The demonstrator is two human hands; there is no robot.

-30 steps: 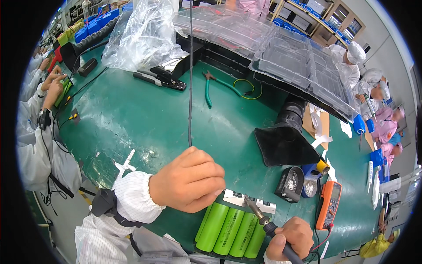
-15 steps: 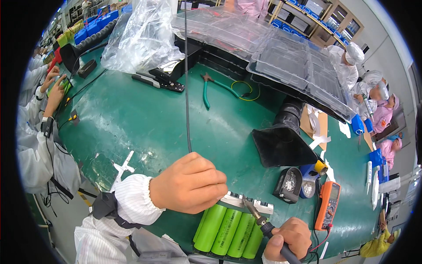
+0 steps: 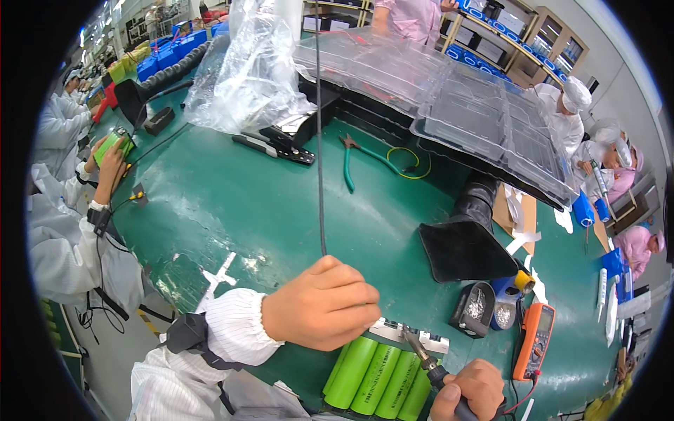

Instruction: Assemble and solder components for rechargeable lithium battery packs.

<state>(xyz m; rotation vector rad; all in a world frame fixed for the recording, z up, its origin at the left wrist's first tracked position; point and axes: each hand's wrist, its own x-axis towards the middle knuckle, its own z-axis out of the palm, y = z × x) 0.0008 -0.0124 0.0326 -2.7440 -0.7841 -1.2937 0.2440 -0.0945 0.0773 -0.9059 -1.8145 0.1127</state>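
At the lower middle of the frame, we see the white strip [image 3: 390, 331] along the upper ends of the green cells [image 3: 383, 380]. Our right hand [image 3: 472, 394] is wrapped around the soldering iron [image 3: 430, 365], its tip at the strip. Our left hand [image 3: 323, 305] has fingers curled together by the strip's left end; we cannot tell what they pinch. We should, in our judgement, hold the tip steady and away from the cells.
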